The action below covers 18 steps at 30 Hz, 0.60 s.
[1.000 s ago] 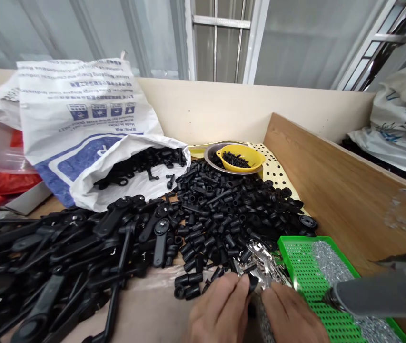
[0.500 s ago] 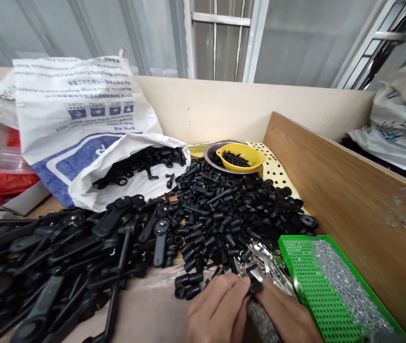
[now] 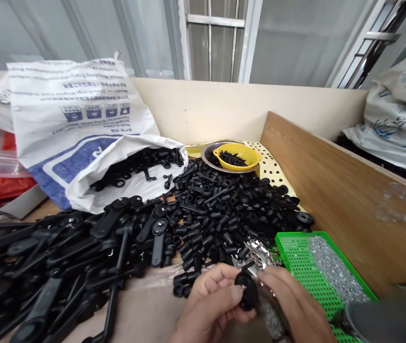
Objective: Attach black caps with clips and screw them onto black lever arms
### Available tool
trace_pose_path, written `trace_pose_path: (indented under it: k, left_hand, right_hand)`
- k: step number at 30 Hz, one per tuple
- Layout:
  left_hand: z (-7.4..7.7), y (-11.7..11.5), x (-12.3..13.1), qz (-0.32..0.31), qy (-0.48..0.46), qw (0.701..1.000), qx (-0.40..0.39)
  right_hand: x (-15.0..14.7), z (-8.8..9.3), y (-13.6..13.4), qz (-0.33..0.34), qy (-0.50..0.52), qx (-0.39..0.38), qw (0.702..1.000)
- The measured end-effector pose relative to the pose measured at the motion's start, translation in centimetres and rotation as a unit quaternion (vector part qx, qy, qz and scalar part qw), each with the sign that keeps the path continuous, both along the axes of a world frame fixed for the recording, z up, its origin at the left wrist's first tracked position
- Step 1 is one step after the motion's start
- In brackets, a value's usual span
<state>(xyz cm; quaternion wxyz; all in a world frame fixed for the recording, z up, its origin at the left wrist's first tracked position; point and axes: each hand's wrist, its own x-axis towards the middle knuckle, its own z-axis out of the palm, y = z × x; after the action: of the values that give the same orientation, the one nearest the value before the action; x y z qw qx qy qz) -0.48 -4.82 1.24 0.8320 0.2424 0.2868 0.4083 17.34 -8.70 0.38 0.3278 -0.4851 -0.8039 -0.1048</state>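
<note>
My left hand (image 3: 210, 305) and my right hand (image 3: 292, 305) meet at the bottom middle, both pinched on a small round black plastic part (image 3: 247, 290). Just behind them lies a small heap of shiny metal clips (image 3: 258, 255). A big pile of short black plastic tubes and discs (image 3: 231, 209) spreads beyond that. Long black plastic arms (image 3: 63, 262) cover the table to the left.
A green perforated tray (image 3: 295, 262) of small silver pieces sits at the right. A yellow bowl (image 3: 238, 157) of black screws rests in a metal dish at the back. A white sack (image 3: 92, 138) spills black parts. A wooden board (image 3: 334, 181) walls the right side.
Both hands have risen slightly and the black round part now shows clearly between the fingers. The view has shifted a little.
</note>
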Motion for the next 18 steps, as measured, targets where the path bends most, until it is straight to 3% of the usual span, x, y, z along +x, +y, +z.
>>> trace_pose_path:
  k: [5, 10, 13, 18]
  left_hand:
    - [0.0, -0.3, 0.3, -0.08, -0.094, 0.991, -0.05]
    - [-0.7, -0.7, 0.6, -0.103, -0.148, 0.982, -0.047]
    - [-0.6, -0.9, 0.8, -0.095, -0.164, 0.981, -0.048]
    - [0.2, -0.8, 0.3, -0.083, -0.096, 0.99, -0.067]
  right_hand:
    - [1.1, -0.7, 0.6, 0.014, -0.081, 0.07, 0.994]
    - [0.6, -0.6, 0.5, 0.032, -0.136, 0.073, 0.987]
    - [0.1, -0.1, 0.4, 0.055, -0.07, 0.022, 0.996]
    - [-0.7, 0.2, 0.1, 0.08, 0.063, -0.071, 0.992]
